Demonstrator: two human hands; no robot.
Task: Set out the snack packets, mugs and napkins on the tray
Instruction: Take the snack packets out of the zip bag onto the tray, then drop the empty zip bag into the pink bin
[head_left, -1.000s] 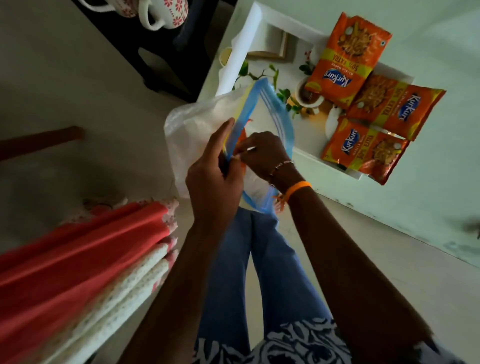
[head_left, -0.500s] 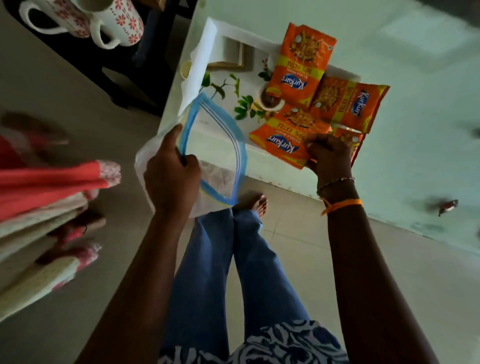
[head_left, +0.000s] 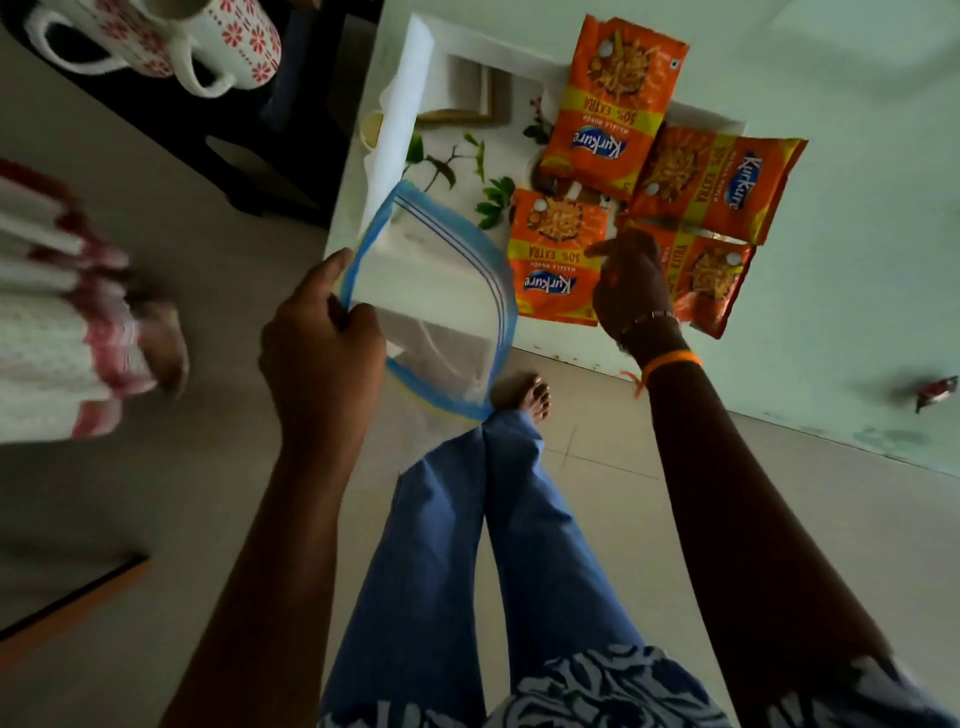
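Plastic zip bag (head_left: 441, 312) gripped in left hand (head_left: 319, 338); right hand (head_left: 631, 286) loosely open, fingertips on orange snack packets (head_left: 558, 260).

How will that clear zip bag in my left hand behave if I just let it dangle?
The zip bag is thin clear film and looks empty, so it probably weighs little and hangs limp. Your left hand grips only its blue rim, so it may swing and fold.

You are looking at four packets: one (head_left: 615, 104) at the top, one (head_left: 719, 182) to its right, one (head_left: 558, 260) nearest the bag and one (head_left: 714, 280) partly under your right hand. Two mugs (head_left: 156, 39) (head_left: 234, 44) are standing side by side. One tray (head_left: 706, 117), one napkin (head_left: 400, 119) and one zip bag (head_left: 441, 322) are showing.
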